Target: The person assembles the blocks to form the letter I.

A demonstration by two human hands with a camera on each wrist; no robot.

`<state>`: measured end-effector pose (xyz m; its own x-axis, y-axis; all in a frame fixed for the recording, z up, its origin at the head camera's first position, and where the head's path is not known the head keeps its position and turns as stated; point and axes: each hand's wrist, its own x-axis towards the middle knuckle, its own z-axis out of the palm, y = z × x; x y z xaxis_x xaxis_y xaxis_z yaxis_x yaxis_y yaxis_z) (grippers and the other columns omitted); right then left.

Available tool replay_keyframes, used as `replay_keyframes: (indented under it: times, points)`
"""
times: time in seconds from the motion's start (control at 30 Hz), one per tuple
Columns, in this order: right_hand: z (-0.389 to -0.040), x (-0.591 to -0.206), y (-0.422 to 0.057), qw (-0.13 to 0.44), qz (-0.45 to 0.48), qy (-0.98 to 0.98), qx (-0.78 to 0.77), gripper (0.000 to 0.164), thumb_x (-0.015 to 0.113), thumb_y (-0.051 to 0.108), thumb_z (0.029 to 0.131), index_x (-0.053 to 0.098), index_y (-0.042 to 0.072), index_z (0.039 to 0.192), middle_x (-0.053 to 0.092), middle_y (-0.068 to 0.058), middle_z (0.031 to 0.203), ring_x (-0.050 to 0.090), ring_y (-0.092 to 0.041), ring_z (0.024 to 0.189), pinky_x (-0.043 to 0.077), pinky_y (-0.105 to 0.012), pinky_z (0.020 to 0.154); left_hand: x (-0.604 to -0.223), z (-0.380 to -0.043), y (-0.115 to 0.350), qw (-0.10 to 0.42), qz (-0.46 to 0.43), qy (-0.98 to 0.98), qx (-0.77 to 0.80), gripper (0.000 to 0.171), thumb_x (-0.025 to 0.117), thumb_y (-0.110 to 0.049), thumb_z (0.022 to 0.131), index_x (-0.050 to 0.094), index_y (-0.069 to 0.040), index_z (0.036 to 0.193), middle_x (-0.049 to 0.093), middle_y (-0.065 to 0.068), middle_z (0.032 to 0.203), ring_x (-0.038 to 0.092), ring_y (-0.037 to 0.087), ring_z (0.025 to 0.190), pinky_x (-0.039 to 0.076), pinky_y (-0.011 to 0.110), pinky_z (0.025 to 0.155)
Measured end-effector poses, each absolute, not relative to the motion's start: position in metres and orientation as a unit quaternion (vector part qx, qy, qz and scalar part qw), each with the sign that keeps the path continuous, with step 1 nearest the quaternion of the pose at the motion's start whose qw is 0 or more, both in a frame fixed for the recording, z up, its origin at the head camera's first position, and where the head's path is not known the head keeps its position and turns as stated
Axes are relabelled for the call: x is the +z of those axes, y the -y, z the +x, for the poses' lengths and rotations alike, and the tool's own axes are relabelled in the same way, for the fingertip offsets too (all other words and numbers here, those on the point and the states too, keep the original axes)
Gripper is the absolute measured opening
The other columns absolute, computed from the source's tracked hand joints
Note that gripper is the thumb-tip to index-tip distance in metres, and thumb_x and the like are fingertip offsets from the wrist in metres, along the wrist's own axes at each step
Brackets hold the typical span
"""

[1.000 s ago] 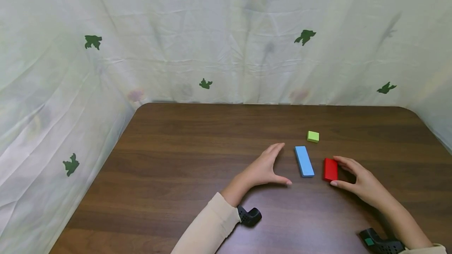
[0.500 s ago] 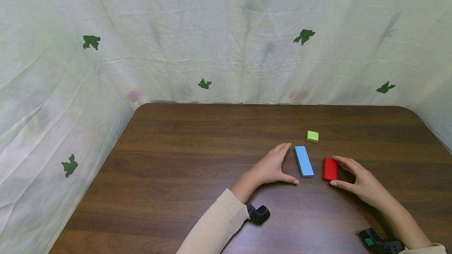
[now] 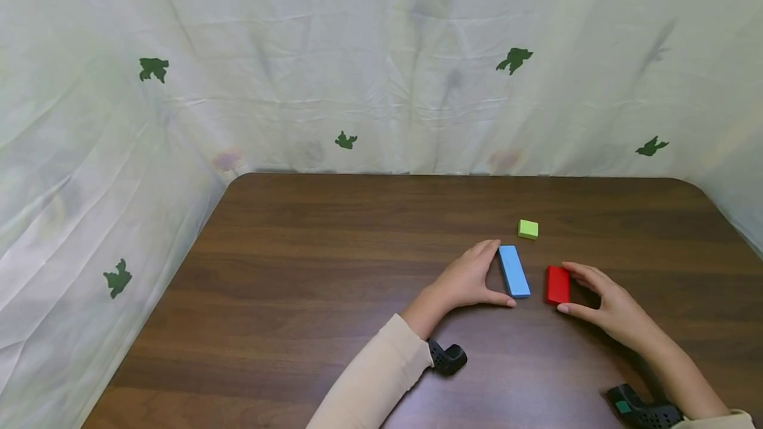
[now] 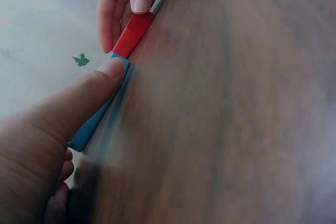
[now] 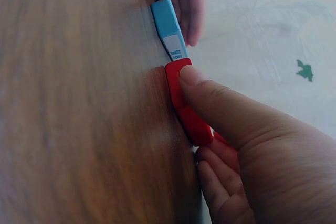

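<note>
Fingers of the left hand [image 3: 467, 278] stand spread from the thumb in a wide C, fingertips beside the far end of the blue block [image 3: 514, 271] and thumb beside the near end; whether they touch it cannot be told from these views. Opposite, the right hand [image 3: 608, 303] pinches the red block [image 3: 558, 285] end to end, thumb at the near end and fingertips at the far one. Both blocks lie flat and apart from each other on the bench [image 3: 334, 250], right of its middle, their long sides running roughly away from the person. That lie probably accounts for the hold: each hand reaches in from its own outer side, so the ends offer the handiest opposed faces, while the sides turned toward each other are left uncovered. A pale patch [image 5: 175, 46] with marks too small to read shows on the blue block in the right wrist view, clear of every finger. Resting on broad faces, the blocks likely need no propping, so the pinch on the red one seems to serve control more than support. Beyond the blue block's far end lies the green block [image 3: 528, 229], touched by neither hand. The left wrist camera [image 3: 448, 357] and right wrist camera [image 3: 646, 408] sit behind the thumbs, presumably to keep thumb and block in sight.
</note>
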<state>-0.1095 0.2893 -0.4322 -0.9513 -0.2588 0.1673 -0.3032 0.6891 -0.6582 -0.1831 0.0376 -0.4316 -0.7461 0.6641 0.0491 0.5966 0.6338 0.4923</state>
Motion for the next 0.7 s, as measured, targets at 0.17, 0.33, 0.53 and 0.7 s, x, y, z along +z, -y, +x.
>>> replay_keyframes:
  times: [0.17,0.33,0.53,0.7]
  points:
    - [-0.1101,-0.4323,-0.2906,0.028,0.147,0.923,0.355,0.069,0.074,0.023,0.074,0.041,-0.001,0.13,0.043,-0.02,0.124,0.047,-0.04,0.104,0.026,-0.001,0.08,-0.4319,-0.1834,-0.0411,0.061,0.349,-0.904,0.241,0.102,0.067,-0.059,0.067,0.023,-0.006,0.142,0.028,0.002,0.143,0.024,0.012,0.129,0.025,0.023,0.101]
    - [-0.1107,-0.4333,-0.2909,0.028,0.146,0.928,0.343,0.069,0.074,0.025,0.075,0.041,0.0,0.13,0.043,-0.019,0.124,0.046,-0.038,0.105,0.029,-0.005,0.081,-0.4324,-0.1843,-0.0428,0.057,0.351,-0.904,0.237,0.097,0.067,-0.058,0.069,0.026,-0.007,0.141,0.031,0.002,0.141,0.026,0.012,0.128,0.024,0.023,0.101]
    - [-0.1109,-0.4318,-0.2906,0.023,0.146,0.932,0.332,0.069,0.073,0.026,0.075,0.041,0.001,0.131,0.04,-0.022,0.126,0.042,-0.041,0.108,0.036,-0.057,0.081,-0.4322,-0.1851,-0.0438,0.058,0.354,-0.903,0.237,0.094,0.068,-0.056,0.069,0.029,-0.008,0.14,0.033,0.001,0.14,0.027,0.013,0.128,0.023,0.023,0.102]
    - [-0.1115,-0.4336,-0.2908,0.023,0.15,0.929,0.338,0.068,0.074,0.024,0.075,0.042,0.0,0.13,0.04,-0.023,0.125,0.04,-0.042,0.108,0.034,-0.061,0.079,-0.4312,-0.1846,-0.0441,0.057,0.354,-0.901,0.245,0.093,0.068,-0.056,0.069,0.03,-0.009,0.14,0.033,0.0,0.14,0.026,0.012,0.128,0.023,0.023,0.101]
